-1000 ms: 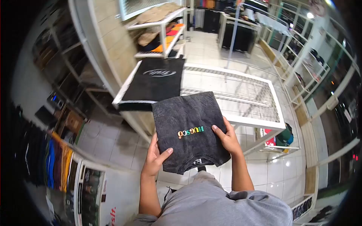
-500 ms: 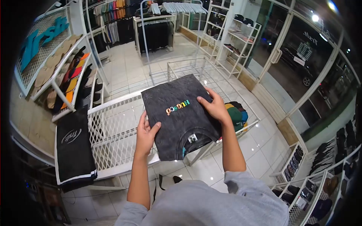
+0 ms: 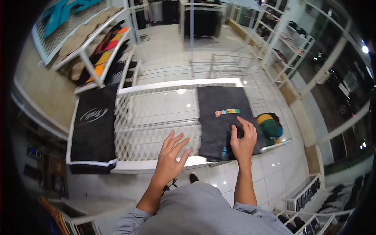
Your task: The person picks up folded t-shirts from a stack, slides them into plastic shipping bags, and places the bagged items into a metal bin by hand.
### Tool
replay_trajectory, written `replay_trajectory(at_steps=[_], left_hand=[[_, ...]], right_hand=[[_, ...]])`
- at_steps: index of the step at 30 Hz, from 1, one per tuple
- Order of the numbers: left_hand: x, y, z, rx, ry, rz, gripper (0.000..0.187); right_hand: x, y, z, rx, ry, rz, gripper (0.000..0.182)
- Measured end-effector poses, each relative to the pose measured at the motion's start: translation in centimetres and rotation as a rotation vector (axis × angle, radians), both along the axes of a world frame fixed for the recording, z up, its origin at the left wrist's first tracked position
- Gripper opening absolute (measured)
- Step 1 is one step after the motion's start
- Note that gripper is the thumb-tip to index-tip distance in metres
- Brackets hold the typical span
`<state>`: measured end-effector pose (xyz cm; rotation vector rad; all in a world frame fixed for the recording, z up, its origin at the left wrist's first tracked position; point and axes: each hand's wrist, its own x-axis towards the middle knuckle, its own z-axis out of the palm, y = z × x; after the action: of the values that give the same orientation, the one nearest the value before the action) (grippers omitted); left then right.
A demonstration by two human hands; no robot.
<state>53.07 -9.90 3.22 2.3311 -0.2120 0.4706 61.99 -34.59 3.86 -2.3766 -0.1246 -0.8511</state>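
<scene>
A folded dark grey T-shirt [image 3: 213, 133] with small multicoloured lettering lies flat on the right end of a white mesh rack table [image 3: 156, 166]. My right hand [image 3: 244, 141] hovers over the shirt's lower right part, fingers apart and holding nothing. To the left of the shirt, my left hand [image 3: 171, 156] is raised above the front of the mesh with its fingers spread. At the table's left end lies a folded black garment [image 3: 93, 129] with a white oval logo and a white-edged hem.
Green and yellow caps [image 3: 269, 131] sit just right of the shirt. A cap shelf [image 3: 87, 62] stands at the left behind the black garment. Wire racks [image 3: 231, 66] are behind the table, and glass doors [image 3: 333, 86] line the right side.
Both hands have let go of the T-shirt, which was held up between them and now lies on the table's right end. My view has shifted, and the left hand is away from the shirt.
</scene>
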Motion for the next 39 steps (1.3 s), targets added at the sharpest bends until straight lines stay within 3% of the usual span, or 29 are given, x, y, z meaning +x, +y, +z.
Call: replay_trajectory(at_steps=[4,9,11,16,19,21,25,30,34,36,37,39], left_hand=[[-5.0,7.4,2.1,-0.011,-0.065,0.116,0.029],[-9.7,17.9,3.8,0.105,-0.156,0.387,0.023],[-11.2,22.1,3.6,0.109,-0.146,0.513,0.021],[-13.5,29.5,0.5,0.244,-0.072,0.641,0.023],[-14.2,30.3,-0.7,0.187,-0.021,0.577,0.024],[-14.6,30.4,-1.1,0.162,-0.008,0.560,0.024],[-14.8,30.4,-1.1,0.155,-0.025,0.551,0.029],[-15.8,29.7,1.0,0.186,-0.021,0.573,0.036],[-16.2,29.2,2.1,0.159,-0.008,0.578,0.038],[-16.0,29.0,2.2,0.156,-0.005,0.559,0.038],[-15.7,28.8,2.2,0.172,-0.011,0.534,0.041],[-15.5,28.2,2.4,0.191,-0.014,0.498,0.043]], right_hand=[[-3.4,10.8,1.3,0.300,0.118,0.431,0.020],[-5.6,24.3,1.0,0.343,0.262,0.839,0.021],[-5.4,29.1,1.3,0.205,0.442,0.846,0.031],[-3.4,39.7,-1.8,0.067,0.498,0.682,0.044],[-3.7,42.0,-2.5,-0.030,0.424,0.503,0.047],[-4.2,42.1,-1.9,0.127,0.557,0.541,0.045],[-4.2,42.9,-1.8,0.166,0.548,0.506,0.041],[-5.0,43.4,-0.1,0.075,0.414,0.431,0.020],[-4.5,43.5,-0.5,0.101,0.178,0.391,0.018],[-4.0,43.4,-0.1,0.388,0.278,0.455,0.017],[-3.5,43.2,0.0,0.390,0.275,0.445,0.017],[-2.6,42.0,0.2,0.536,0.144,0.501,0.017]])
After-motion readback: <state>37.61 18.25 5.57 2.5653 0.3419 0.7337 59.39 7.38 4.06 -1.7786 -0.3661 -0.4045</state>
